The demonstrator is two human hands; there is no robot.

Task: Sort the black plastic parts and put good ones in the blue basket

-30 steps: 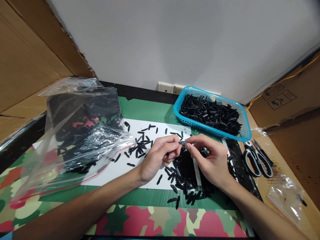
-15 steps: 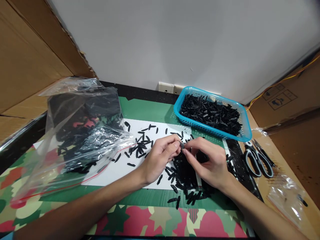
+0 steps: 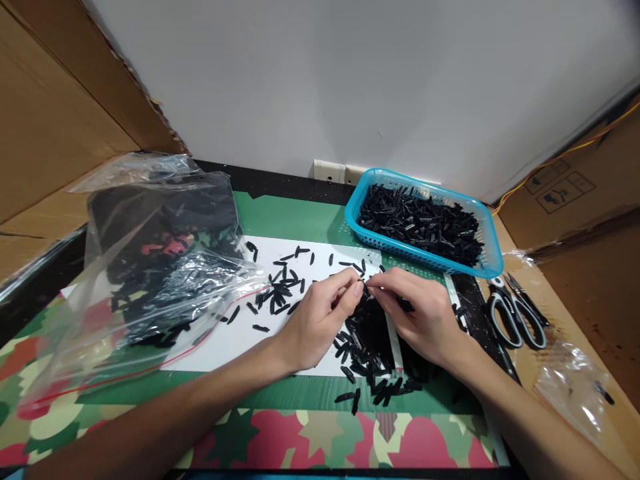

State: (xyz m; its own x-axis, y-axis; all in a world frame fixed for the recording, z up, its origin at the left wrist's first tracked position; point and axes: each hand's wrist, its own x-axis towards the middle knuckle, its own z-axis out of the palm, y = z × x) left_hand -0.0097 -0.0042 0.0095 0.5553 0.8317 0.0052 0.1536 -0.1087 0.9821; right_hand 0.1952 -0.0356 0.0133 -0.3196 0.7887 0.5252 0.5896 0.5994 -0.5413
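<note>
Crinkled clear plastic bag (image 3: 165, 280) is slumping at left; left hand (image 3: 323, 320) and right hand (image 3: 425, 317) are both pinching one tiny dark piece (image 3: 364, 283), over loose slim black strips (image 3: 367, 337); perforated blue plastic basket (image 3: 491, 250) is holding more; loop-handled scissors (image 3: 514, 312) are lying farther right.

Left hand (image 3: 317, 321) and right hand (image 3: 427, 319) pinch a black piece (image 3: 363, 285) above a pile (image 3: 369, 341).

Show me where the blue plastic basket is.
In the head view, the blue plastic basket sits right of centre, beyond the right hand and near the wall.
</note>
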